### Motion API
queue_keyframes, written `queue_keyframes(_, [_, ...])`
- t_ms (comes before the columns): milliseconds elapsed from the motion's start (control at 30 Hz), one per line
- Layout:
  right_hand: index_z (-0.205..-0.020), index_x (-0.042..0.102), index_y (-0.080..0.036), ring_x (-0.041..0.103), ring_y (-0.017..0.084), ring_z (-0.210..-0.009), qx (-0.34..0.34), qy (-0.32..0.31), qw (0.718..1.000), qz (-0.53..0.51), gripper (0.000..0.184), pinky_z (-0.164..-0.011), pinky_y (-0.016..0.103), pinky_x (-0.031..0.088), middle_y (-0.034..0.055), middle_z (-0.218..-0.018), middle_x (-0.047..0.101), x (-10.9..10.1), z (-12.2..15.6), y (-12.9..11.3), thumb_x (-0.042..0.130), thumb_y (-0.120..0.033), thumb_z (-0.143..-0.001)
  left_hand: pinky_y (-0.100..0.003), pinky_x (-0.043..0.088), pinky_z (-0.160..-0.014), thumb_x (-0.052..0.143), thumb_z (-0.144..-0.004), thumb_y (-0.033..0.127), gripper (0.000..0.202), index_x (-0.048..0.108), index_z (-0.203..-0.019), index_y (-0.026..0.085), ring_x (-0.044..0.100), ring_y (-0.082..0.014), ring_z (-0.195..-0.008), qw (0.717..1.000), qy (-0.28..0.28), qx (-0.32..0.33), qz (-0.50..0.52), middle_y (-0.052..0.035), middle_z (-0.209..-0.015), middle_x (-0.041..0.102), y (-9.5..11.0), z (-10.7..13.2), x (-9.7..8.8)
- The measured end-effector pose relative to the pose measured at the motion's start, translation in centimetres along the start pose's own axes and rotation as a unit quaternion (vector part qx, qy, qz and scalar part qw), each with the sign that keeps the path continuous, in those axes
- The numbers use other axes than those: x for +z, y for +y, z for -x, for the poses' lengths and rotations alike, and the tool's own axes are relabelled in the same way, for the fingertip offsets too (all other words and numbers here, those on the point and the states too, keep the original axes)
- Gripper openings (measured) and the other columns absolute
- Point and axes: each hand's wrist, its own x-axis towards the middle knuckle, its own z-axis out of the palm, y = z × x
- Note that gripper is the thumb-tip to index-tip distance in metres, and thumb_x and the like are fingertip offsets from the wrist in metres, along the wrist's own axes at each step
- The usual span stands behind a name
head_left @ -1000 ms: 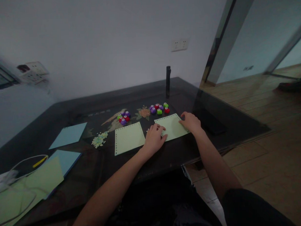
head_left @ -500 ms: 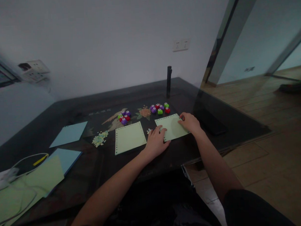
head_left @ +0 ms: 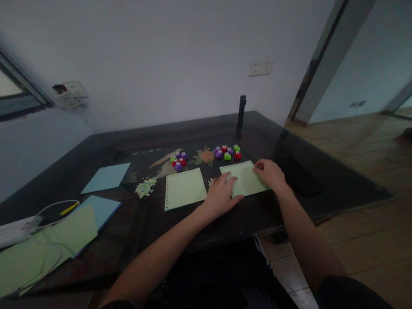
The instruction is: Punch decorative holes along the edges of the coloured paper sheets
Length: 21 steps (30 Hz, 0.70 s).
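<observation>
A pale green sheet (head_left: pixel 248 183) with a row of dark round marks along its edges lies in front of me. My left hand (head_left: pixel 223 196) rests on its left side, fingers spread. At the sheet's right edge is my right hand (head_left: pixel 270 175), thumb and fingertips pinched together; whatever they hold is hidden. Left of my left hand lies a second pale green sheet (head_left: pixel 185 189) with similar marks. A few small pale pieces (head_left: pixel 210 182) show between the sheets, partly covered. Beyond them sit two clusters of small red, green and purple eye-topped pieces, a left cluster (head_left: pixel 178 161) and a right cluster (head_left: pixel 227 153).
A heap of small pale pieces (head_left: pixel 146 187) lies on the dark table (head_left: pixel 155 237). Farther left are a blue sheet (head_left: pixel 107 177), more green sheets (head_left: pixel 76 231) and a white cable (head_left: pixel 47 206). A black upright stick (head_left: pixel 241 117) stands behind; a dark flat object (head_left: pixel 303 180) lies right.
The view has shifted, so the table's contents appear farther right. My right fingertips have drawn closer together at the sheet's edge. My left hand stays on the sheet.
</observation>
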Motion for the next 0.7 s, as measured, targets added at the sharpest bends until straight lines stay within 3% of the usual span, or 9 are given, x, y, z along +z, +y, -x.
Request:
queue_keyframes(100, [-0.09,0.065,-0.021,0.059,0.019,-0.08,-0.034,0.028,0.999,-0.011,0.015,-0.064,0.028,0.04,0.0061,-0.09,0.063,-0.8,0.3,-0.7,0.055,-0.028,-0.082,-0.044,0.033,-0.106,0.057,-0.082,0.038,0.045,0.048,-0.123,0.023,0.044,-0.0272,-0.126,0.999,0.033,0.025,0.013,-0.0112,-0.138,0.043,-0.7,0.2,-2.5])
queue_keyframes(167, [-0.088,0.065,-0.021,0.059,0.019,-0.08,-0.076,0.048,0.995,-0.031,0.013,-0.066,0.028,0.04,0.0057,-0.088,0.063,-1.5,0.6,-1.7,0.055,-0.026,-0.083,-0.04,0.036,-0.104,0.053,-0.085,0.035,0.04,0.048,-0.123,0.022,0.048,-0.0239,-0.121,0.997,0.056,0.042,0.02,-0.0095,-0.133,0.048,-2.6,0.6,-4.3])
queue_keyframes(267, [-0.085,0.065,-0.02,0.059,0.018,-0.083,-0.169,0.051,0.981,-0.086,0.01,-0.072,0.027,0.041,0.0056,-0.09,0.064,-2.2,1.1,-4.8,0.055,-0.023,-0.083,-0.038,0.04,-0.1,0.05,-0.087,0.031,0.033,0.051,-0.118,0.022,0.052,-0.0223,-0.115,0.997,0.08,0.011,0.01,-0.0082,-0.121,0.057,-7.4,2.0,-6.6])
queue_keyframes(333, [-0.084,0.064,-0.019,0.059,0.017,-0.083,-0.234,0.015,0.965,-0.116,0.01,-0.074,0.027,0.042,0.0053,-0.09,0.066,-2.2,1.4,-7.7,0.055,-0.022,-0.083,-0.038,0.041,-0.098,0.05,-0.085,0.027,0.028,0.055,-0.112,0.021,0.054,-0.0224,-0.112,0.995,0.086,-0.04,-0.022,-0.0078,-0.117,0.058,-11.1,3.2,-7.5])
queue_keyframes(433, [-0.086,0.065,-0.02,0.061,0.018,-0.085,-0.312,-0.052,0.942,-0.111,0.011,-0.076,0.027,0.043,0.0043,-0.09,0.068,-1.0,1.7,-12.5,0.055,-0.022,-0.084,-0.04,0.04,-0.1,0.051,-0.083,0.023,0.027,0.057,-0.109,0.02,0.052,-0.024,-0.114,0.985,0.104,-0.114,-0.075,-0.0088,-0.117,0.058,-15.1,4.7,-8.0])
queue_keyframes(533, [-0.093,0.066,-0.019,0.061,0.022,-0.096,-0.335,-0.107,0.935,-0.055,0.014,-0.081,0.031,0.044,0.0073,-0.1,0.068,1.2,1.3,-16.4,0.058,-0.023,-0.083,-0.038,0.04,-0.1,0.049,-0.084,0.024,0.028,0.056,-0.111,0.019,0.053,-0.0226,-0.113,0.987,0.102,-0.106,-0.072,-0.0085,-0.116,0.059,-16.7,5.4,-7.7])
queue_keyframes(700, [-0.117,0.059,-0.016,0.05,0.028,-0.118,-0.33,-0.141,0.933,0.024,0.041,-0.092,0.037,0.042,0.0144,-0.121,0.06,5.0,0.0,-18.1,0.065,-0.029,-0.079,-0.041,0.04,-0.099,0.052,-0.083,0.031,0.035,0.054,-0.116,0.018,0.053,-0.0252,-0.113,0.987,0.069,-0.115,-0.087,-0.0116,-0.119,0.058,-17.2,5.3,-6.4])
